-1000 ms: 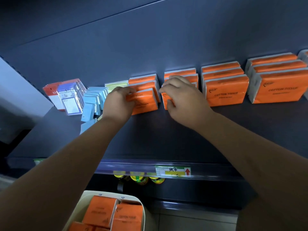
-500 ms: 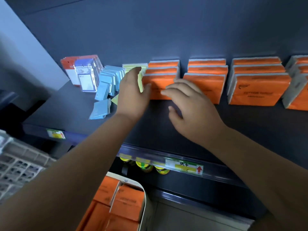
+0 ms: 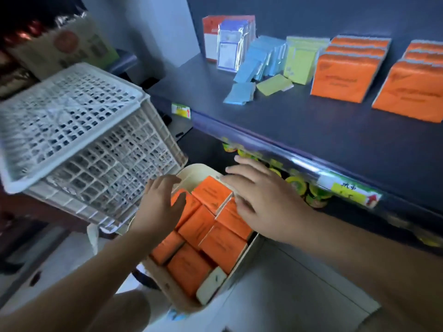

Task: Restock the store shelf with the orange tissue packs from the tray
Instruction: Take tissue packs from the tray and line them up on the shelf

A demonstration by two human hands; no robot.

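Orange packs lie jumbled and tilted in the tray, near and low, below the shelf. The left hand and right hand are spread over the far packs, fingers extended, gripping nothing. Risk: a hasty grab on loose, slanted packs may tip one over the rim; the crate crowds the left side
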